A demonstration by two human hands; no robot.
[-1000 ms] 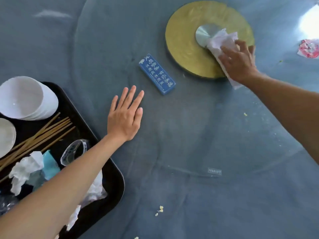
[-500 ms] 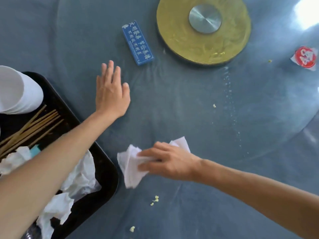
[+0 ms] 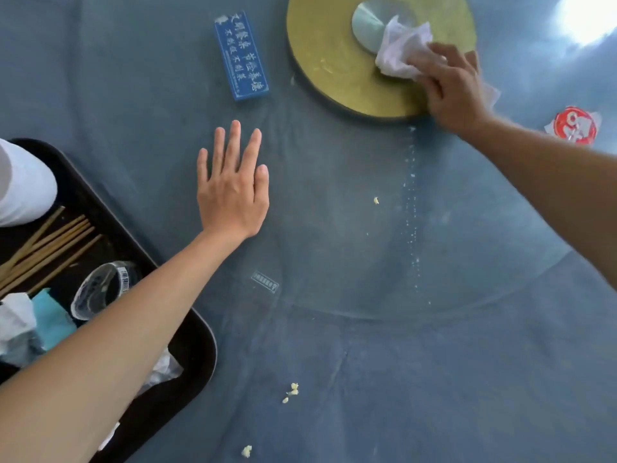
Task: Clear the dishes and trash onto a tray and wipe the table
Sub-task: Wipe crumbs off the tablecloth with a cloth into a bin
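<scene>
My right hand (image 3: 452,86) presses a crumpled white tissue (image 3: 400,50) onto the gold turntable base (image 3: 334,71), next to its silver hub (image 3: 369,25). My left hand (image 3: 233,188) lies flat, fingers spread, on the glass turntable top (image 3: 334,228) over the blue table. A black tray (image 3: 197,342) at the lower left carries white bowls (image 3: 23,185), wooden chopsticks (image 3: 46,248), a clear plastic cup (image 3: 100,289) and crumpled tissues (image 3: 16,319). My left forearm crosses over the tray's near corner.
A blue sign block (image 3: 242,56) with white characters lies left of the gold base. A red and white wrapper (image 3: 574,125) sits at the right. Yellow crumbs (image 3: 292,390) and a line of white specks (image 3: 412,208) dot the surface.
My right hand carried the tissue from the near table back up to the gold base. My left hand stayed flat on the glass.
</scene>
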